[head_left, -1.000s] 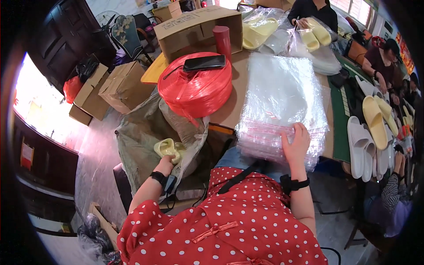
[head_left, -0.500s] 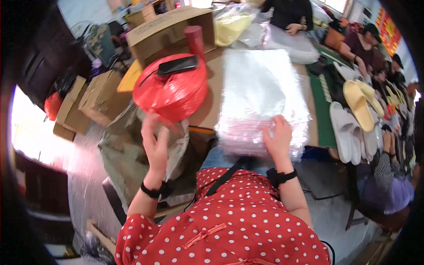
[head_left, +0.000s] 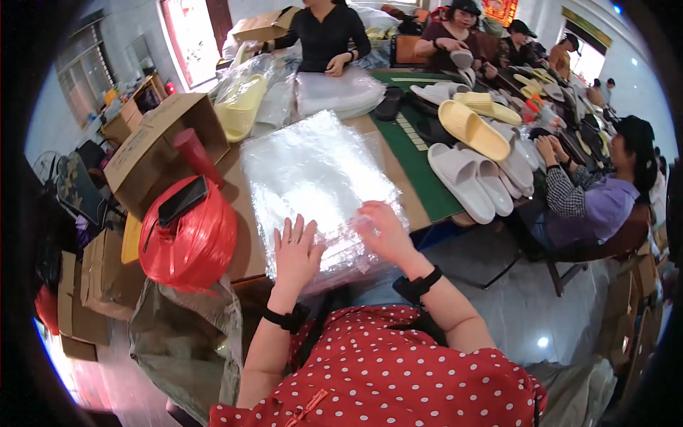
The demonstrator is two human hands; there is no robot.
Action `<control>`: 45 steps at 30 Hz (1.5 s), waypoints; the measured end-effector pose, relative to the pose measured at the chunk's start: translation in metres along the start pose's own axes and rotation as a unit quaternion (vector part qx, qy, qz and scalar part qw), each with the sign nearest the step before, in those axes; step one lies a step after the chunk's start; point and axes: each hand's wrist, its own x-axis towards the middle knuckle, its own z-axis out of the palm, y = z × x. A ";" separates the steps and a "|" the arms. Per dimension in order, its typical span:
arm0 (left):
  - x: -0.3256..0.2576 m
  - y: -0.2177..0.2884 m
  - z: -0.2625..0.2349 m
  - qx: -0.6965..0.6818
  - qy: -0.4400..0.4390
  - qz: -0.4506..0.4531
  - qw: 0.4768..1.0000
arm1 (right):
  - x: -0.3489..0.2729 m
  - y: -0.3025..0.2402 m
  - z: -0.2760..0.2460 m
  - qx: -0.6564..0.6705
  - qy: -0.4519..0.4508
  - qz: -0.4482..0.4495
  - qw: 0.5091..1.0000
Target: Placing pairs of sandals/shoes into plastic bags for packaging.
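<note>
The person wears a red polka-dot top (head_left: pixel 405 373) with white spots and short sleeves (head_left: pixel 509 370), spreading around 6 o'clock. A shiny red knotted fastener (head_left: pixel 309 410) crosses its front near 6 o'clock. Black wristbands with dark boxy units are worn on both sides: the left wristband (head_left: pixel 277 317) at 7 o'clock, the right wristband (head_left: pixel 430 277) between 4 and 5. Blue trousers (head_left: pixel 371 293) show past the hem. The left hand (head_left: pixel 295 262), toward 8 o'clock, has perhaps a thin ring.

Glare whitens the bags (head_left: pixel 309 171) beyond the left hand (head_left: pixel 295 262); farther off, a doorway (head_left: pixel 191 44) glows overexposed. Right of the hand, floor (head_left: pixel 526 299) glints. Edges bend into black.
</note>
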 end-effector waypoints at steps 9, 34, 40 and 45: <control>-0.009 -0.004 0.016 0.011 0.058 0.010 0.998 | 0.003 0.136 -0.150 -0.372 0.288 0.128 0.873; -0.009 -0.003 0.013 -0.002 0.052 -0.005 0.999 | 0.018 0.136 -0.111 -0.357 0.073 0.198 0.910; -0.011 -0.005 0.012 -0.004 0.062 -0.001 0.998 | 0.029 0.087 -0.136 -0.276 0.218 0.117 0.929; -0.007 -0.006 0.010 -0.022 0.053 -0.001 0.998 | 0.048 0.029 -0.122 -0.108 0.303 0.071 0.944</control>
